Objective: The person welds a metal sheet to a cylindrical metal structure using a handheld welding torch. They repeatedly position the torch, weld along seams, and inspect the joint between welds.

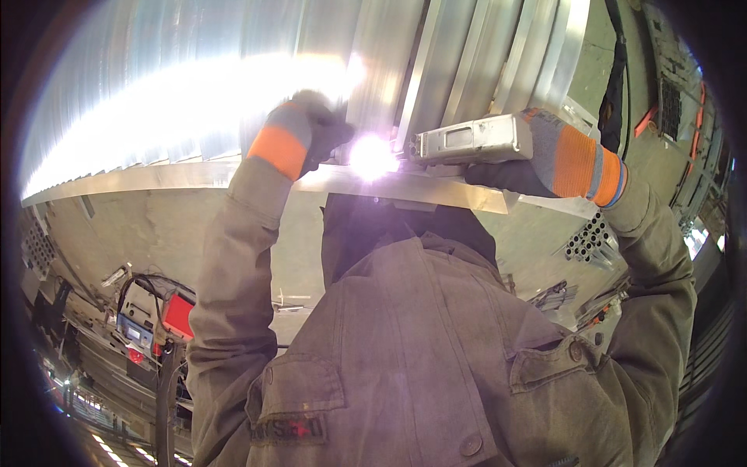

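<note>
Working under a bright welding arc (372,156), a person in an olive jacket (420,342) raises both gloved hands to a long aluminium beam (156,177). The left hand (307,128), in a grey glove with an orange cuff, is curled shut just beside the glare; what it grips is lost in the light. The right hand (545,148) is wrapped around a grey boxy tool (471,138) whose tip meets the arc above the beam.

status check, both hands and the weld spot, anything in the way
Left hand gloved, gripping beside the arc glare. Right hand holds the grey torch body at the metal edge. Nothing seen blocking.
</note>
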Action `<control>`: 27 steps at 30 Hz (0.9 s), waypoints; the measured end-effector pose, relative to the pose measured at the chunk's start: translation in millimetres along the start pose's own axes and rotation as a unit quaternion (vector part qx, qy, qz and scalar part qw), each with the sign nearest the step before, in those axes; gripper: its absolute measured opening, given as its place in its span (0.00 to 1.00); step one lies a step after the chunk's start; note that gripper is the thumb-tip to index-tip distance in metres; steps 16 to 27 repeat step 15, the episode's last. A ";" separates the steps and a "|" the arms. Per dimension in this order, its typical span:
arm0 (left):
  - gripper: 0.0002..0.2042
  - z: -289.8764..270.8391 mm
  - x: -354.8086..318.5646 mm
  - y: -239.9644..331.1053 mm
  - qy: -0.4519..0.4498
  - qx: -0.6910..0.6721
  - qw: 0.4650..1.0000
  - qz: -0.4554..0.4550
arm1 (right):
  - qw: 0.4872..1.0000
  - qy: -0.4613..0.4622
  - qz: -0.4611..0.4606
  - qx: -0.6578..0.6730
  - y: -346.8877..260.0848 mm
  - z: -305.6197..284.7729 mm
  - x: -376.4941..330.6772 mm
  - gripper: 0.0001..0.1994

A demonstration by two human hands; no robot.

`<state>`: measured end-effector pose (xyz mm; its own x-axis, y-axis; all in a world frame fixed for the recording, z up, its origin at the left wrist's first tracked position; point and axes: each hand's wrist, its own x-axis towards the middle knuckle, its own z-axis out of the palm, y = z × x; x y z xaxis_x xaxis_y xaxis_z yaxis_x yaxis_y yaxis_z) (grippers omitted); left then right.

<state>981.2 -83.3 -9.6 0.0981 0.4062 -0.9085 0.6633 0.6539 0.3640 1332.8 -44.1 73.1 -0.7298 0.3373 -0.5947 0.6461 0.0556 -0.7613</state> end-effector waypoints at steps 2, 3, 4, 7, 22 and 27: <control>0.12 -9.6 -22.2 -20.3 0.048 -0.172 0.983 0.043 | 0.999 -0.009 0.035 -0.014 -13.3 -0.5 2.6 0.20; 0.09 -21.0 -32.5 -32.9 0.082 -0.204 0.969 0.116 | 0.998 -0.015 0.051 -0.029 -20.8 -0.9 3.8 0.20; 0.11 -29.2 -37.0 -43.8 0.178 -0.177 0.957 0.146 | 0.996 -0.024 0.062 -0.062 -29.7 -3.3 1.6 0.21; 0.13 -73.6 -45.1 -95.9 0.370 -0.306 0.864 0.154 | 0.995 -0.020 0.055 -0.077 -50.8 -6.7 4.2 0.22; 0.34 -152.1 -30.5 -289.6 0.748 -0.203 0.632 0.005 | 0.997 -0.026 0.066 -0.021 -57.4 -9.7 3.5 0.20; 0.34 -152.1 -30.5 -289.6 0.748 -0.203 0.632 0.005 | 0.997 -0.026 0.066 -0.021 -57.4 -9.7 3.5 0.20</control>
